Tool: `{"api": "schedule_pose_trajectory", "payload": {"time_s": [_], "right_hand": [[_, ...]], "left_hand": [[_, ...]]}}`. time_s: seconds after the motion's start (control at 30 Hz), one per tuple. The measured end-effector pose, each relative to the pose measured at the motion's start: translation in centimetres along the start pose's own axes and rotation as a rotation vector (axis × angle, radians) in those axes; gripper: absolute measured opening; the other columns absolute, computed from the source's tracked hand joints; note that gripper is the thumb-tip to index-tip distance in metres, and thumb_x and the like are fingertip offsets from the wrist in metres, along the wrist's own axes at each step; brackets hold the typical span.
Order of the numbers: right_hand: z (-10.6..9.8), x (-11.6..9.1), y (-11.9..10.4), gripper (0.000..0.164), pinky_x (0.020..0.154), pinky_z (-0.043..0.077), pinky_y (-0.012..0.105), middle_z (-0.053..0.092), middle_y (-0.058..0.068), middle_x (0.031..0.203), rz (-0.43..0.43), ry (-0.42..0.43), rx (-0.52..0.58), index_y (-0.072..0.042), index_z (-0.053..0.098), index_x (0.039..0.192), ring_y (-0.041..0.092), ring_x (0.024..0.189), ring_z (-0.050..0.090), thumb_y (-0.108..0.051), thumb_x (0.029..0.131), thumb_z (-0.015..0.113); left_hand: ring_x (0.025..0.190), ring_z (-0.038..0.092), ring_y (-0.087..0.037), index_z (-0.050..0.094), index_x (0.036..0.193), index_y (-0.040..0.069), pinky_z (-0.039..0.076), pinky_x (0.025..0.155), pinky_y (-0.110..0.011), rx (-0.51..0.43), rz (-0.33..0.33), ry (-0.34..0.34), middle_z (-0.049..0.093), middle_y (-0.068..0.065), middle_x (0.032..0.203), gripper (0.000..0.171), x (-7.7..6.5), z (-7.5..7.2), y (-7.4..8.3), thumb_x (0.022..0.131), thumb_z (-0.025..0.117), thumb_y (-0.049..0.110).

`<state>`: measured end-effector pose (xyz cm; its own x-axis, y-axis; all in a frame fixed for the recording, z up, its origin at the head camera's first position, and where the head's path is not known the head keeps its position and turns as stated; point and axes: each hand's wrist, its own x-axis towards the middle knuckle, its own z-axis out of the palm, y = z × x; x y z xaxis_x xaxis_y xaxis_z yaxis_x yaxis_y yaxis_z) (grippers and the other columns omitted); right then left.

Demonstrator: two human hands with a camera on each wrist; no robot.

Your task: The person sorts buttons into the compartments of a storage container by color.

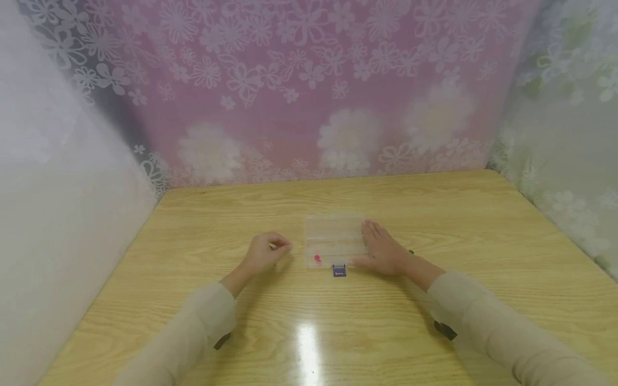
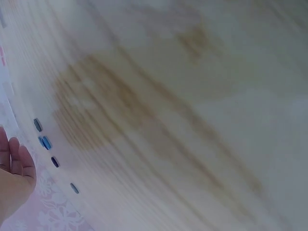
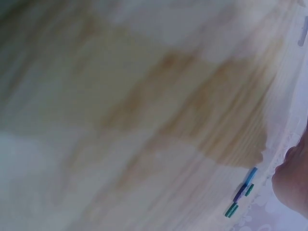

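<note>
Clear box [image 1: 335, 229] sits inward from the far edge of the worktop [image 1: 241, 332]. Right hand [image 1: 385, 253], fingers extended, rests along its right side; left hand [image 1: 262, 254] curls thumb-to-fingertips, contents undeterminable. Probable step: sorting small pieces [image 2: 46, 142]; next move calls for careful pinching.

a pink flowered backdrop [image 1: 289, 107] and pale side panels [image 1: 63, 177] border a wood-grained table [image 1: 434, 203] catching white glare [image 1: 307, 348].

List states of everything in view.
Clear box: flat on the table; lid open or shut unclear.
Blue tab: projecting at box's near edge.
Red pieces: in box's near left corner.
Left hand: thumb and fingertips together, apart from box; hold unclear.
Right hand: fingers straight, touching box's right side.
Blue pieces: loose on table.
</note>
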<state>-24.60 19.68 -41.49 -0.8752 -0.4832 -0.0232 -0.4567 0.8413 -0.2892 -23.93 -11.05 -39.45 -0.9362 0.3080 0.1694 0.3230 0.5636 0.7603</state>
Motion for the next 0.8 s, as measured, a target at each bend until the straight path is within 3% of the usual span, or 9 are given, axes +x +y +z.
{"api": "schedule_pose_trajectory", "payload": {"time_s": [0.2, 0.4, 0.63, 0.8], "right_hand": [[0.0, 0.0, -0.1, 0.103, 0.116, 0.007, 0.051, 0.002, 0.029, 0.152, 0.002, 0.0, -0.002, 0.012, 0.006, 0.143, 0.041, 0.142, 0.003, -0.063, 0.086, 0.048], [-0.1, -0.1, -0.1, 0.103, 0.116, 0.008, 0.05, 0.003, 0.03, 0.152, -0.006, 0.005, -0.007, 0.012, 0.006, 0.143, 0.041, 0.142, 0.004, -0.063, 0.085, 0.048], [0.0, 0.0, 0.0, 0.102, 0.116, 0.008, 0.05, 0.004, 0.031, 0.151, -0.012, 0.013, -0.022, 0.013, 0.007, 0.143, 0.041, 0.142, 0.005, -0.062, 0.086, 0.048], [0.0, 0.0, 0.0, 0.102, 0.116, 0.008, 0.051, 0.005, 0.031, 0.151, -0.015, 0.017, -0.024, 0.014, 0.008, 0.142, 0.042, 0.141, 0.005, -0.062, 0.086, 0.048]], "left_hand": [[0.07, 0.064, -0.024, 0.067, 0.096, -0.003, 0.055, 0.057, -0.026, -0.071, -0.063, -0.017, 0.065, -0.019, 0.102, 0.017, -0.4, -0.8, -0.4, 0.089, 0.061, 0.011], [0.08, 0.065, -0.021, 0.068, 0.095, -0.002, 0.055, 0.069, -0.027, -0.008, -0.067, 0.001, 0.066, -0.016, 0.105, 0.017, -0.8, -1.7, -1.2, 0.089, 0.061, 0.013], [0.088, 0.063, -0.026, 0.068, 0.094, -0.001, 0.054, 0.069, -0.028, 0.002, -0.101, 0.038, 0.066, -0.017, 0.108, 0.016, -1.4, -2.7, -1.7, 0.089, 0.06, 0.011], [0.093, 0.061, -0.028, 0.068, 0.094, -0.003, 0.054, 0.075, -0.031, 0.014, -0.09, 0.052, 0.066, -0.019, 0.105, 0.016, -1.7, -3.1, -2.2, 0.089, 0.06, 0.01]]}}
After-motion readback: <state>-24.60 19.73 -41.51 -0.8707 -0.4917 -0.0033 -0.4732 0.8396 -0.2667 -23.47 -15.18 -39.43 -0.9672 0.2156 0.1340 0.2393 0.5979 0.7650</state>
